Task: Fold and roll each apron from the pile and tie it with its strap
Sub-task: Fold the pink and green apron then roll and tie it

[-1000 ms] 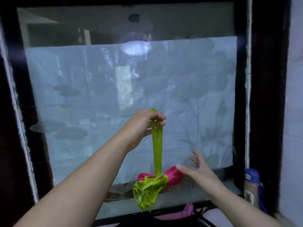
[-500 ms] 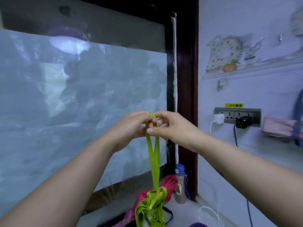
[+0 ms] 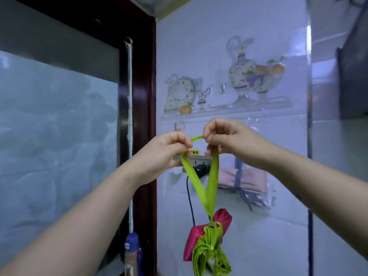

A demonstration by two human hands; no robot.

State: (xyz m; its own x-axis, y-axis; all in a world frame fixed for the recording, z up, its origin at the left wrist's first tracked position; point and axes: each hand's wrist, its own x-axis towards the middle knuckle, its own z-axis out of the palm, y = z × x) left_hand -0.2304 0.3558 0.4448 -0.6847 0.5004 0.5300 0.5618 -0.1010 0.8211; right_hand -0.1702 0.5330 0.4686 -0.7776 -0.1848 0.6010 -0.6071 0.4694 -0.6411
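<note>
A rolled apron bundle, magenta with lime-green trim, hangs in the air from its lime-green strap loop. My left hand pinches the left side of the loop's top. My right hand pinches the right side, a short stretch of strap running between the two hands. Both hands are raised in front of a tiled wall, near a small wall hook.
A dark window frame and frosted pane lie to the left. A socket strip with a black plug and cable sits behind the strap. A folded pink cloth hangs on the wall. A blue-capped bottle stands below.
My view swung right from the window to the tiled wall. My right hand came up and took the strap, and the two hands have since spread the loop apart.
</note>
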